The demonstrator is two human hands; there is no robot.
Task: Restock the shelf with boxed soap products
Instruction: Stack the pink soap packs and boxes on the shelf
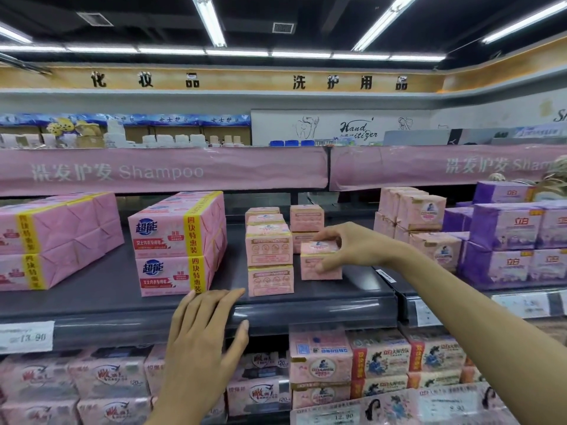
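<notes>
Looking at a supermarket aisle under strip lights, with a pink banner (153,171) marked "Shampoo" running above a dark shelf (92,286).

Gripping a small pink soap box (319,266) with the right hand (352,243) — fingers curling over its top, thumb pressing against its front face. Holding it low at the shelf board, just right of a two-high stack of matching boxes (270,259) and in front of more of the same at the back (306,217). Not possible to tell whether its base is fully touching the board.

Resting the left hand (205,326) on the shelf's front lip, fingers straight and slightly spread, holding nothing. Fingertips lying just beside the lower corner of the yellow-banded multipacks (178,243), thumb hanging over the edge.

Showing, on the same shelf, a second pile of pink multipacks (55,237) at far left, well apart from the small boxes. To the right, on the next bay, tied bundles of pink boxes (420,213) standing beside purple packs (506,240) stacked in layers.

Showing, below the lip, a price tag (26,335) at left and a lower shelf filling up with goods — soft pink packets (104,378) on the left, boxed pink soaps (320,363) standing two high on the right.
</notes>
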